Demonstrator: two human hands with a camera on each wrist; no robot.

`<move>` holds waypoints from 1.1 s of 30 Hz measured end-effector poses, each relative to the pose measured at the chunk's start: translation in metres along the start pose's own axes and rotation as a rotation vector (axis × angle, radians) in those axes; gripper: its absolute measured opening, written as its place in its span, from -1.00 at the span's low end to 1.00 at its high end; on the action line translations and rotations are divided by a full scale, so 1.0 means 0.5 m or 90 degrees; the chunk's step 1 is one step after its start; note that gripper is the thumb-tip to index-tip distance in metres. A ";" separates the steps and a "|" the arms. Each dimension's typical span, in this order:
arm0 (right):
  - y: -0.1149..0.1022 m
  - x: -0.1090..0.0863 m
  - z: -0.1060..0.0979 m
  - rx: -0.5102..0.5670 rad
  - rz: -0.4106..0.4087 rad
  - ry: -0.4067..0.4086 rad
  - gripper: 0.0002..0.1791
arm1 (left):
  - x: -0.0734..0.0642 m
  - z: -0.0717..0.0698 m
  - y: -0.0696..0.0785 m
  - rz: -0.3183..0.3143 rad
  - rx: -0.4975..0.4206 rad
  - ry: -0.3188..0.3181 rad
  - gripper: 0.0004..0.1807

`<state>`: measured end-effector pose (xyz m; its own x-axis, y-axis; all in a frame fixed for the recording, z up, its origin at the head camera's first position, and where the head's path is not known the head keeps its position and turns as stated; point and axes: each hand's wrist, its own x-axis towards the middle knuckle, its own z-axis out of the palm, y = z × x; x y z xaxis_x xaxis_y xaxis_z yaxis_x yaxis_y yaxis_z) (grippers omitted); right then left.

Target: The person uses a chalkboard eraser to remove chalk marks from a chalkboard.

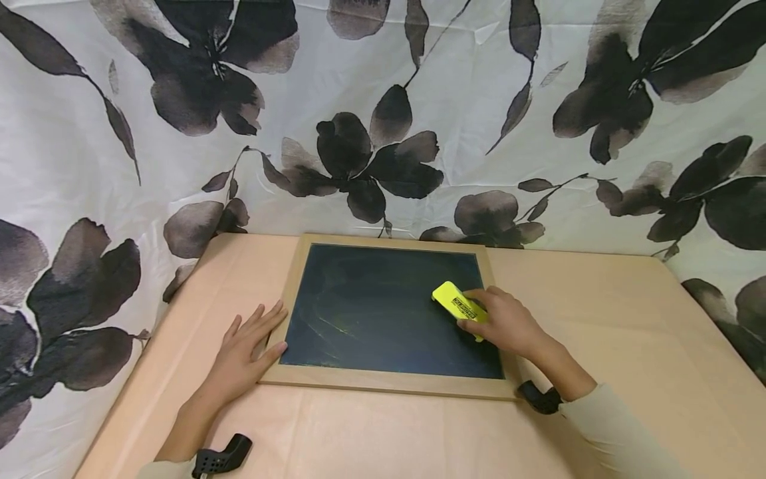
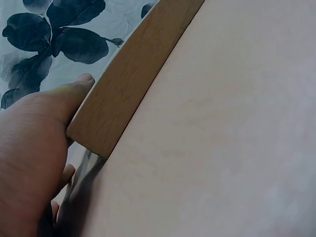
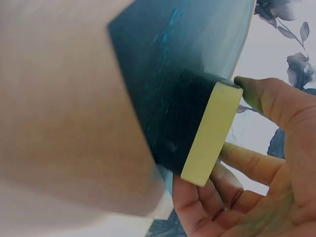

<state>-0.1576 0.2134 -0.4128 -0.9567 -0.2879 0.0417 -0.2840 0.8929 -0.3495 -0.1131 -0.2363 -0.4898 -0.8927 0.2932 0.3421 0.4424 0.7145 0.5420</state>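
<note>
A chalkboard (image 1: 383, 299) in a light wood frame (image 1: 383, 381) lies on the table. My right hand (image 1: 509, 322) grips a yellow eraser (image 1: 456, 301) between thumb and fingers, over the right part of the dark surface. In the right wrist view, the block's yellow side (image 3: 212, 133) shows, with a dark layer toward the board. Fingers spread, my left hand (image 1: 242, 356) rests at the board's left edge. The left wrist view shows its thumb at the frame's corner (image 2: 106, 113); the other fingers are partly hidden there. Faint yellowish chalk marks (image 1: 338, 329) streak the board's lower left.
Around the board runs a pale wood-toned tabletop (image 1: 598, 319). Behind it and along both sides hangs a white cloth (image 1: 467, 120) with dark flowers. Each wrist wears a black camera mount, such as the left one (image 1: 223, 456).
</note>
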 end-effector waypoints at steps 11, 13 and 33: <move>-0.049 0.040 0.027 0.050 -0.022 0.010 -0.37 | 0.003 -0.006 0.002 -0.002 -0.003 0.002 -0.37; -0.066 0.049 0.033 0.040 -0.029 0.005 -0.36 | 0.003 -0.005 0.003 -0.003 -0.008 0.001 -0.38; -0.244 0.129 0.097 0.023 -0.111 -0.053 -0.39 | 0.002 0.002 -0.001 -0.003 -0.009 0.005 -0.37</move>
<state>-0.1818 0.0690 -0.4130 -0.8839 -0.4669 0.0274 -0.4416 0.8140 -0.3773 -0.1145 -0.2357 -0.4907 -0.8943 0.2841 0.3457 0.4389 0.7070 0.5545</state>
